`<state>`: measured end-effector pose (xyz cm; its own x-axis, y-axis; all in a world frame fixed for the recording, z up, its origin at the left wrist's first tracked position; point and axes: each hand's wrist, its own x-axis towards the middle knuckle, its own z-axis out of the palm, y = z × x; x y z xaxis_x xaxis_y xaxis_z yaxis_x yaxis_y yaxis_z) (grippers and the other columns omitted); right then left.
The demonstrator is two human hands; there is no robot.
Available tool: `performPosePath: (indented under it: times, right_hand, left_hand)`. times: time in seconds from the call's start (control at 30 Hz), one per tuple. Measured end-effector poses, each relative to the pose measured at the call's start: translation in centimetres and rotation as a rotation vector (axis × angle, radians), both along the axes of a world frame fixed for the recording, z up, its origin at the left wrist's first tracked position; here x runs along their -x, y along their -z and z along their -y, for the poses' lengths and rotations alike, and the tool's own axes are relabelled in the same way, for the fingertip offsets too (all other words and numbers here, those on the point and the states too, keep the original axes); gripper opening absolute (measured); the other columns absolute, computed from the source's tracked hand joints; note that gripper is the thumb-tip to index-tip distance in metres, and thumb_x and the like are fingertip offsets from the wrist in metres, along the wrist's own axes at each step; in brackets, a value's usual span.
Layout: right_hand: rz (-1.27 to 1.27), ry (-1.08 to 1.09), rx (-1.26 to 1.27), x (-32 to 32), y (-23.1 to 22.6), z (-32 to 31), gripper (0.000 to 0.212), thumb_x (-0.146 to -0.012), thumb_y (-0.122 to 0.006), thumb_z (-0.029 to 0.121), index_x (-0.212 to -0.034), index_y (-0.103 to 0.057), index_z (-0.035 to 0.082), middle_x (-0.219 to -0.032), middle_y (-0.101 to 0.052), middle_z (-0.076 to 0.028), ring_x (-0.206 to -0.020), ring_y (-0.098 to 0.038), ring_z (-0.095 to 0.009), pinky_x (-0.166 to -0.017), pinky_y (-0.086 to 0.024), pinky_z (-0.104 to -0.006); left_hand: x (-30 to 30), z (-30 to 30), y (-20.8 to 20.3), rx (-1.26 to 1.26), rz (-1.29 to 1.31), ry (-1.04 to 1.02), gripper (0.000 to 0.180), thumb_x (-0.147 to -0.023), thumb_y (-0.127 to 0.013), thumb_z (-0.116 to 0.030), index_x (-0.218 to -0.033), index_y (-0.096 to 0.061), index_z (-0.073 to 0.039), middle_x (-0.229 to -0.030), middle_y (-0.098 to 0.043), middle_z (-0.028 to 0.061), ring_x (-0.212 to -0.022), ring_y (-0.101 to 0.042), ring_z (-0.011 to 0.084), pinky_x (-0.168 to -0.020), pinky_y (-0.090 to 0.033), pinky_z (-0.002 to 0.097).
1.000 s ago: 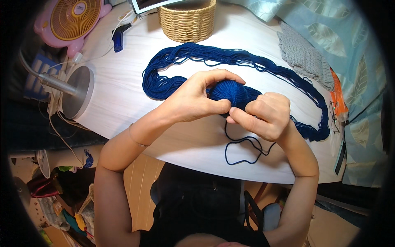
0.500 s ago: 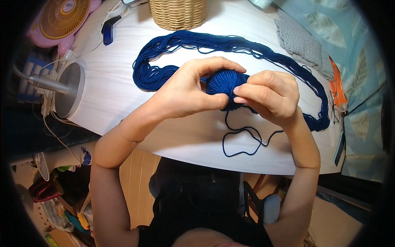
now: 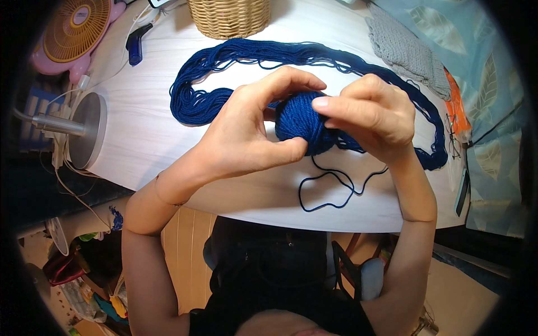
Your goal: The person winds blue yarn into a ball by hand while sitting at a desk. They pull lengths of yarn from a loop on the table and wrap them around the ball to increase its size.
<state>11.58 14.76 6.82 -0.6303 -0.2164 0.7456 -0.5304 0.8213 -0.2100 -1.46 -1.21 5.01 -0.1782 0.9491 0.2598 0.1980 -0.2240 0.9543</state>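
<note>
A ball of dark blue yarn [image 3: 300,119] is cupped in my left hand [image 3: 246,126], the thumb at its near side and the fingers curved over its far side. My right hand [image 3: 375,115] is pinched closed at the ball's upper right edge, its thumb and fingertips against the wound yarn. What lies between those fingertips is mostly hidden; it appears to be the yarn strand. A loose blue strand [image 3: 325,207] loops on the table below the ball and runs toward my right wrist. Behind my hands stretches a long skein of the same yarn [image 3: 269,51], curving round to the right.
A wicker basket [image 3: 230,17] stands at the far edge. To the left are a pink fan [image 3: 78,31], a blue lighter-like tool [image 3: 134,45] and a round metal lamp base [image 3: 89,131]. Grey knitting [image 3: 406,50], an orange packet [image 3: 457,106], glasses [image 3: 453,140] and a phone [image 3: 462,192] lie right.
My right fingertips have moved from the front of the ball up to its upper right edge. The ball is turned slightly in my left hand. The whole view has shifted a little.
</note>
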Motion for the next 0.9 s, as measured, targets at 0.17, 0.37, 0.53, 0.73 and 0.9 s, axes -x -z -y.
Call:
performPosePath:
  times: [0.17,0.37,0.53,0.73,0.9]
  right_hand:
    - [0.002,-0.039,-0.037,0.1,0.1,-0.3,0.028,-0.060,-0.073,0.003,-0.087,-0.072,0.013,-0.070,-0.050,0.002,-0.056,-0.049,-0.008,-0.047,-0.041,-0.0193]
    - [0.048,-0.112,0.078,0.2,0.2,-0.7,0.022,-0.065,-0.070,-0.001,-0.084,-0.068,0.010,-0.075,-0.054,-0.002,-0.060,-0.051,-0.011,-0.050,-0.042,-0.0213]
    - [0.055,-0.125,0.109,0.1,-0.1,-0.6,0.019,-0.068,-0.073,0.007,-0.087,-0.068,0.009,-0.078,-0.058,-0.004,-0.064,-0.058,-0.014,-0.053,-0.049,-0.0231]
    - [0.064,-0.106,-0.013,-0.1,-0.6,0.2,0.026,-0.064,-0.075,0.009,-0.089,-0.070,0.013,-0.079,-0.053,-0.002,-0.060,-0.056,-0.011,-0.043,-0.045,-0.0202]
    - [0.055,-0.105,-0.070,-0.3,-0.4,0.7,0.019,-0.065,-0.074,0.011,-0.083,-0.069,0.013,-0.079,-0.053,-0.001,-0.055,-0.051,-0.011,-0.045,-0.042,-0.0211]
  left_hand:
    - [0.1,0.0,0.1,-0.026,-0.045,0.026,0.055,-0.062,-0.062,-0.005,-0.116,-0.050,0.002,-0.112,-0.053,0.0090,-0.108,-0.052,0.0183,-0.100,-0.037,0.0315]
    - [0.0,0.0,-0.3,0.082,0.202,0.057,0.052,-0.063,-0.060,-0.005,-0.114,-0.051,0.003,-0.110,-0.054,0.0082,-0.106,-0.052,0.0163,-0.097,-0.039,0.0294]
    - [0.2,0.0,-0.7,0.133,0.266,0.055,0.051,-0.063,-0.060,-0.006,-0.113,-0.052,0.003,-0.108,-0.055,0.0085,-0.103,-0.053,0.0159,-0.095,-0.040,0.0288]
    - [0.1,0.0,-0.6,0.107,0.221,0.020,0.050,-0.064,-0.060,-0.004,-0.112,-0.052,0.003,-0.107,-0.055,0.0085,-0.102,-0.054,0.0154,-0.095,-0.041,0.0296]
    - [0.3,-0.1,0.2,0.030,0.119,-0.019,0.051,-0.064,-0.061,-0.002,-0.114,-0.051,0.003,-0.110,-0.055,0.0098,-0.105,-0.053,0.0169,-0.096,-0.041,0.0311]
